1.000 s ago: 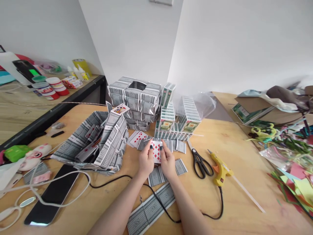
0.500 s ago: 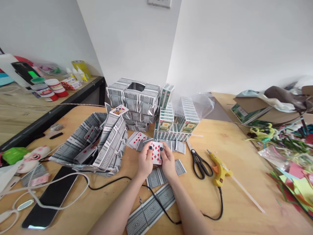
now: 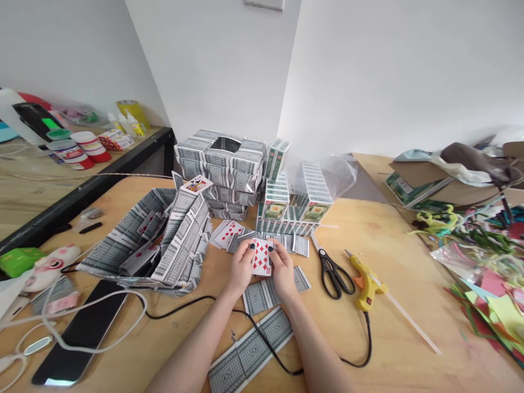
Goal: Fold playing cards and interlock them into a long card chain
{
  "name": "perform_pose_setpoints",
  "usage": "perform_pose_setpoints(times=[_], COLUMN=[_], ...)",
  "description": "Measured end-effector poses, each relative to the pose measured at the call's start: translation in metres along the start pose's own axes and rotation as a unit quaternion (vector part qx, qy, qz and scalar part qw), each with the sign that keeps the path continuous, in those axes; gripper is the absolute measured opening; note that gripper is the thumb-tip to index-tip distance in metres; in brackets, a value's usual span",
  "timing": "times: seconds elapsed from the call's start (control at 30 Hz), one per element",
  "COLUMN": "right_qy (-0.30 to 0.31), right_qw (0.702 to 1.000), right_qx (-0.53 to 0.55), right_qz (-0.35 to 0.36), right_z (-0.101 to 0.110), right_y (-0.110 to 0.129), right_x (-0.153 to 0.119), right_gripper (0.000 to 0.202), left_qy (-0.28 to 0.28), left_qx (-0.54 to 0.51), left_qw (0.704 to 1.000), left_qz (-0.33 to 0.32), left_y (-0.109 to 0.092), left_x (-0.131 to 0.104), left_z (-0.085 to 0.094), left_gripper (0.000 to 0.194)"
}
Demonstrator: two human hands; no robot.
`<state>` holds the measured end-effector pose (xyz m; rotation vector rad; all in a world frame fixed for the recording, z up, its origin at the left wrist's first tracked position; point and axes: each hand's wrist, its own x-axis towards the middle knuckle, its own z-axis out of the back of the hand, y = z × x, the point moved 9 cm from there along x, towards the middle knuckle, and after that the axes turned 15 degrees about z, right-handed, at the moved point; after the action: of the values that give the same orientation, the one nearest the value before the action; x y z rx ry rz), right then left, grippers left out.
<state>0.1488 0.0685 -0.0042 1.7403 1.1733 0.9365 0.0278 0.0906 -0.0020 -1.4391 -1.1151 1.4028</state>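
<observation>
Between my two hands is a playing card [image 3: 261,258], a ten of diamonds, face up. My left hand [image 3: 240,267] grips its left edge and my right hand [image 3: 283,266] its right edge, thumbs on top. Whether more cards lie under it is hidden. Below my hands a strip of joined cards [image 3: 254,349] lies back side up on the table, with a shorter card strip [image 3: 257,297] above it. Beyond my fingers are another card strip [image 3: 297,244] and some loose face-up cards [image 3: 224,233].
On the left stands a basket built of folded cards [image 3: 106,256]; behind it, a card-covered box [image 3: 221,164]. Stacked card packs [image 3: 276,204] stand at the back. Scissors [image 3: 334,275] and a yellow glue gun [image 3: 368,286] lie right, its black cable crossing the table. A phone [image 3: 79,333] lies front left.
The view has shifted very slightly. Both hands stay at the same spot with the ten of diamonds, which shows a little more of its face now.
</observation>
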Motion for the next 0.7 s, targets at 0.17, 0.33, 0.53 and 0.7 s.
perform_pose_setpoints(times=[0.17, 0.33, 0.53, 0.7], right_qy=[-0.009, -0.005, 0.0, 0.007], right_qw=[1.0, 1.0, 0.998, 0.993], right_qx=[-0.019, -0.029, -0.056, -0.112], right_qz=[-0.003, -0.002, 0.013, 0.045], right_z=[0.007, 0.007, 0.007, 0.008], right_y=[-0.003, -0.004, -0.002, 0.004], right_x=[0.001, 0.001, 0.002, 0.003], right_gripper=[0.026, 0.028, 0.035, 0.041], left_qy=[0.072, 0.05, 0.021, -0.005], left_qx=[0.02, 0.045, 0.065, 0.035], left_qw=[0.997, 0.996, 0.993, 0.998], left_qz=[-0.018, -0.051, -0.095, -0.047], left_y=[-0.01, -0.01, -0.013, -0.006], left_x=[-0.001, -0.002, -0.005, -0.004], left_z=[-0.009, -0.007, -0.005, -0.001], left_gripper=[0.029, 0.03, 0.031, 0.034])
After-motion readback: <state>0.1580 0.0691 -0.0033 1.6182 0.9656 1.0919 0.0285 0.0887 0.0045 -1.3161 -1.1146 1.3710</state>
